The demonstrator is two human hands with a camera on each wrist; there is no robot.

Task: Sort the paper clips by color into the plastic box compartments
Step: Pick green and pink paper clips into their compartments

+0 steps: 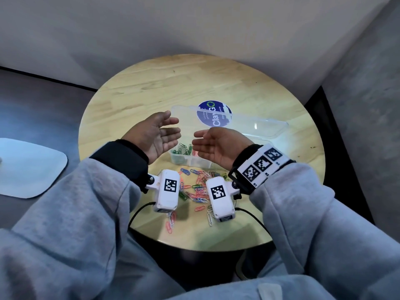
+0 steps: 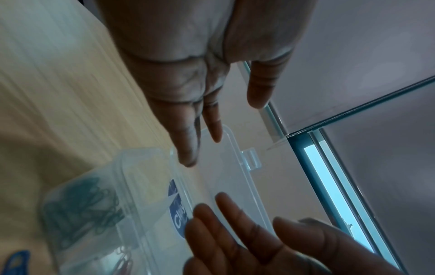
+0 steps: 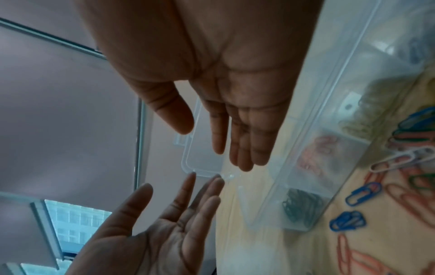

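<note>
Both my hands hover palm to palm above the clear plastic box (image 1: 190, 162), fingers straight and holding nothing. The left hand (image 1: 171, 126) is over the box's left end. The right hand (image 1: 195, 140) faces it a short gap away. The box's lid (image 1: 249, 124) lies open behind it. Green paper clips (image 1: 181, 150) fill the leftmost compartment, with red ones (image 1: 195, 153) beside them; my right hand hides the other compartments. A loose pile of mixed paper clips (image 1: 197, 189) lies in front of the box. The right wrist view shows the green clips (image 3: 299, 206), the red clips (image 3: 315, 154) and loose blue clips (image 3: 362, 193).
The round wooden table (image 1: 151, 87) stands against a grey wall. A blue round sticker (image 1: 214, 114) shows through the lid. A white flat object (image 1: 28, 167) lies off the table at the left. Some clips lie near the table's front edge (image 1: 194, 245).
</note>
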